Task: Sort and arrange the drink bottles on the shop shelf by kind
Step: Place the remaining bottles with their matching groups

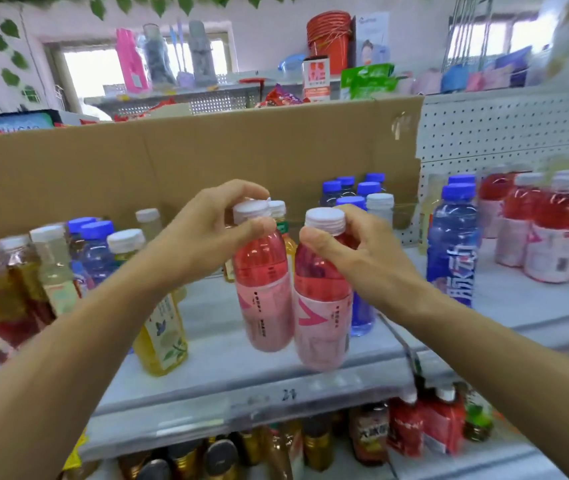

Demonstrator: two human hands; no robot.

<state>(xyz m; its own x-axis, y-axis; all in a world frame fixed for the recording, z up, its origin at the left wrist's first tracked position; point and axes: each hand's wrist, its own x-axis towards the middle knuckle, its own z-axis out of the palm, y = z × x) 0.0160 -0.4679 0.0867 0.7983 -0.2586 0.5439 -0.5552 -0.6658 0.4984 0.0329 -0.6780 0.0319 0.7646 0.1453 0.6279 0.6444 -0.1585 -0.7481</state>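
Observation:
My left hand (pixel 207 226) pinches the white cap and neck of a red drink bottle with a pink label (pixel 265 289). My right hand (pixel 355 247) grips the neck of a second red bottle (pixel 321 306) of the same kind. Both bottles hang side by side, just above the white shelf (pixel 227 368). A group of matching red bottles (pixel 546 230) stands at the right end of the shelf. A tall blue bottle (pixel 452 244) stands right of my right hand. A yellow tea bottle (pixel 165 337) stands under my left forearm.
Mixed bottles, blue, clear, amber and red (pixel 34 268), crowd the shelf's left end. More blue-capped bottles (pixel 355 192) stand at the back against a cardboard sheet (pixel 186 157). A white pegboard (pixel 504 133) backs the right side. The lower shelf holds dark bottles and red packs (pixel 425 431).

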